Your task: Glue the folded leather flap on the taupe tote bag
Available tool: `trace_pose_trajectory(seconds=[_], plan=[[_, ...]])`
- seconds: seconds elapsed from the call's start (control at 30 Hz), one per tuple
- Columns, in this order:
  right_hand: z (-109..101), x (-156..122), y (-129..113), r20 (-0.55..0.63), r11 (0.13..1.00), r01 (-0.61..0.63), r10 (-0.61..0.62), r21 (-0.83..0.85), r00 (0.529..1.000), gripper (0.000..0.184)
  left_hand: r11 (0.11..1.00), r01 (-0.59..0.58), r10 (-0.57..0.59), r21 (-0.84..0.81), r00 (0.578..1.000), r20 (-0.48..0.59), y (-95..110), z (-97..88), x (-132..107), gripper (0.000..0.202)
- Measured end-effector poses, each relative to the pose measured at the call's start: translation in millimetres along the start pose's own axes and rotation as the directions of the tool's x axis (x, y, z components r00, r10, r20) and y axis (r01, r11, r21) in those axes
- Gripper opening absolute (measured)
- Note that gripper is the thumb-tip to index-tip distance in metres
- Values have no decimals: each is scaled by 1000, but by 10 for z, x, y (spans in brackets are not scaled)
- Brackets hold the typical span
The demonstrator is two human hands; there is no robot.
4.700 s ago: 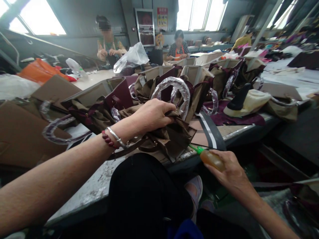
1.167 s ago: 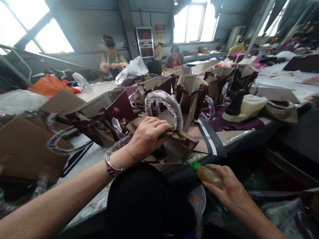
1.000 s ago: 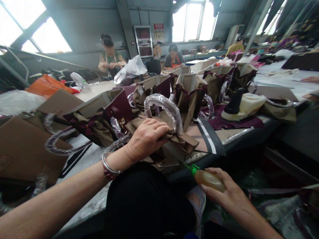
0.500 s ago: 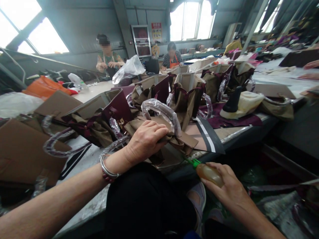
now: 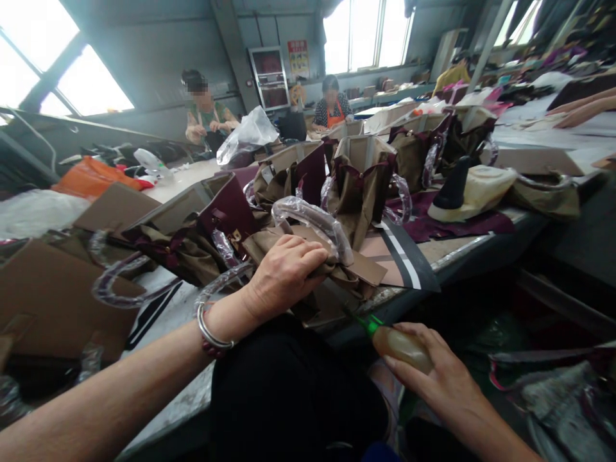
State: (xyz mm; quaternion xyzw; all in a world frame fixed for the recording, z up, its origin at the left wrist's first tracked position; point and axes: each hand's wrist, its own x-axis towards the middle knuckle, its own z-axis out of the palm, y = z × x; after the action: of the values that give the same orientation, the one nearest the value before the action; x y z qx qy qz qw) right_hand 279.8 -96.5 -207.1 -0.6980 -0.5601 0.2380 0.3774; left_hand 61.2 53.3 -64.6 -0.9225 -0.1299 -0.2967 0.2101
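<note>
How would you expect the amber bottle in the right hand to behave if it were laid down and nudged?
The amber bottle would probably roll, since its body looks rounded. Its translucent wall looks like plastic, so it may give when pressed. The slender green nozzle might bend if pushed.

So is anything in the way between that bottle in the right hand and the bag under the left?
Nothing visible: the green nozzle of the bottle points at the brown bag, and the left hand grips it farther up, off that line. Whether the tip touches the bag is unclear.
</note>
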Motion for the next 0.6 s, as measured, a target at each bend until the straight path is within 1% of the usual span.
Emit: trace_pose_trajectory(seconds=[0.13, 0.3, 0.37, 0.47, 0.6], plan=[[24, -78, -60, 19, 999, 10, -11, 31, 1000, 41, 1000, -13, 12, 8, 1000, 9, 16, -1, 8, 17], [16, -208, -180, 77, 999, 23, -26, 45, 997, 39, 999, -28, 28, 46, 999, 16, 37, -9, 23, 16], [3, -232, -204, 73, 998, 38, -42, 49, 996, 38, 998, -33, 32, 55, 999, 14, 41, -10, 26, 16], [-1, -200, -179, 23, 997, 68, -69, 41, 997, 36, 998, -22, 21, 52, 1000, 18, 42, -6, 21, 14], [39, -61, -65, -117, 996, 90, -91, -11, 989, 35, 999, -8, 7, 48, 1000, 31, 45, -5, 17, 12]])
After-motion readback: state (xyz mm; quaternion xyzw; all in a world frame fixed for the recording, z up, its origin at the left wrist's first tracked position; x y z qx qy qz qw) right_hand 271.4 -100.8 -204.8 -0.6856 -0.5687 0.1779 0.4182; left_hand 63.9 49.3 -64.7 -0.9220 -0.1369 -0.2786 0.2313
